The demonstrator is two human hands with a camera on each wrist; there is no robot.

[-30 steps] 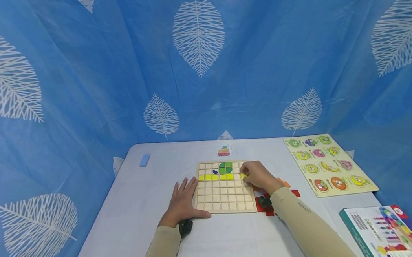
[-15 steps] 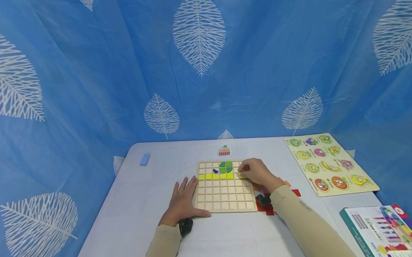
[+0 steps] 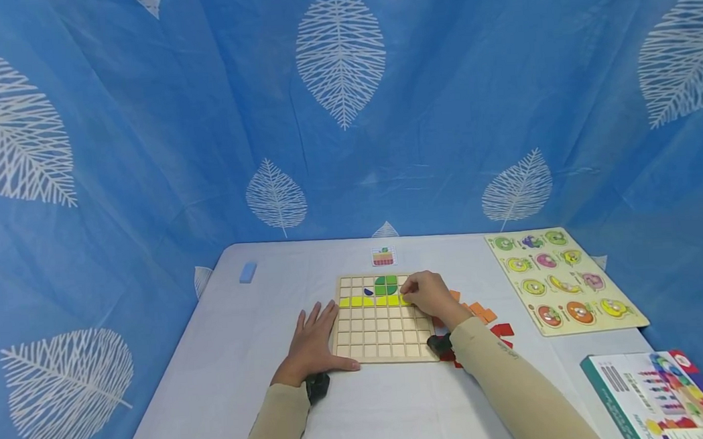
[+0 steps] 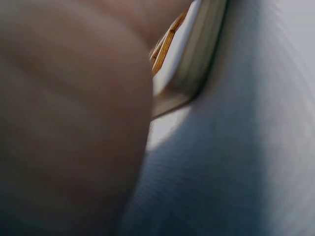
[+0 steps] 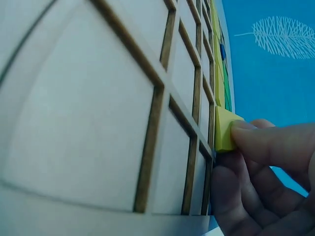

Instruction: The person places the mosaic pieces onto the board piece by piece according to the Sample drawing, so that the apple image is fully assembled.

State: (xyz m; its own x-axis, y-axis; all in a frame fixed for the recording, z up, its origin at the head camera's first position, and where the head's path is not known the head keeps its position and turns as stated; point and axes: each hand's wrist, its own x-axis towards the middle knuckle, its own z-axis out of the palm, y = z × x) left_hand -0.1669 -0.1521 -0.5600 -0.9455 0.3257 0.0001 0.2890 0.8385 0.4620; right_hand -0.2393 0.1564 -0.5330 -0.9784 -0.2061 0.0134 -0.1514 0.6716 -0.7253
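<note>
Two hands work the wooden grid board (image 3: 382, 325) on the worktop (image 3: 227, 361): your left hand (image 3: 312, 346) lies flat, fingers released, against the board's near-left edge to brace it. Farther in, your right hand (image 3: 430, 296) pinches a yellow tile (image 5: 224, 129), seating it in a cell extending the yellow row (image 3: 371, 301) under the green pieces (image 3: 385, 286).

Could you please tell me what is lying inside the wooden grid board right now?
Inside the grid board lie a green piece, a small dark blue piece and a row of yellow pieces. The right hand pinches one more yellow piece there, hiding the cells beneath it.
</note>
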